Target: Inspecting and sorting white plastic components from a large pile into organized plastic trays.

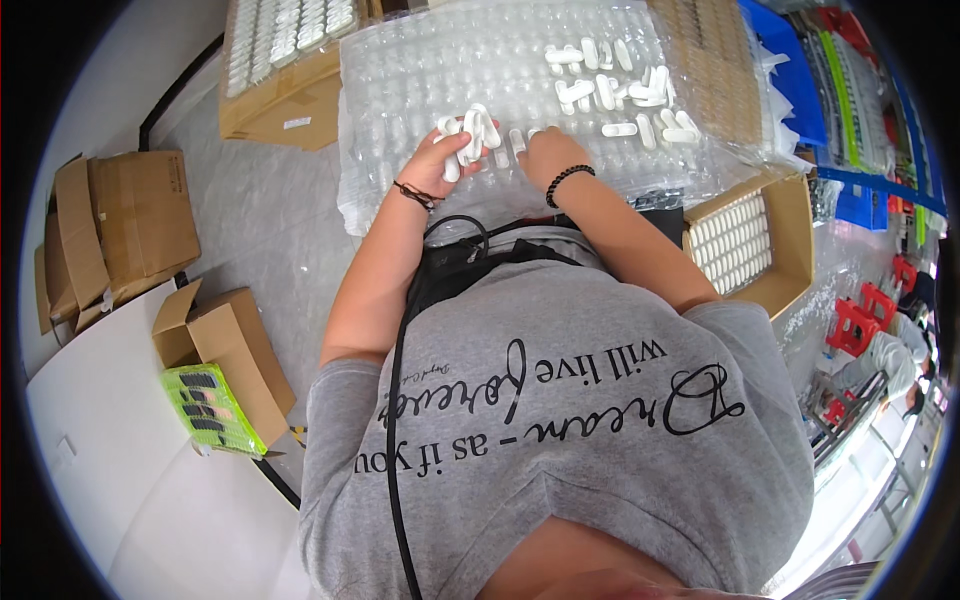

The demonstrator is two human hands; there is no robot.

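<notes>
Several white, oblong, round-ended plastic pieces (474, 132) are bunched in my left hand (437, 165), its fingers closed round them. To its right, my right hand (556, 155) is curled down over the clear plastic tray (420, 80), a bit of white showing at its fingertips. Just left of those fingertips, one white piece (517, 141) sits upright in the tray. The tray has rows of moulded pockets. More loose white pieces (652, 88) lie scattered on its right part. My right fingertips are partly hidden by the hand itself.
A carton with rows of white pieces (735, 243) stands by my right elbow. Another filled box (285, 55) is at the far left. Open cartons (140, 220) stand on the floor to the left. Blue bins (790, 75) and red stools (855, 320) are at the right. A black cable (397, 440) runs down my shirt.
</notes>
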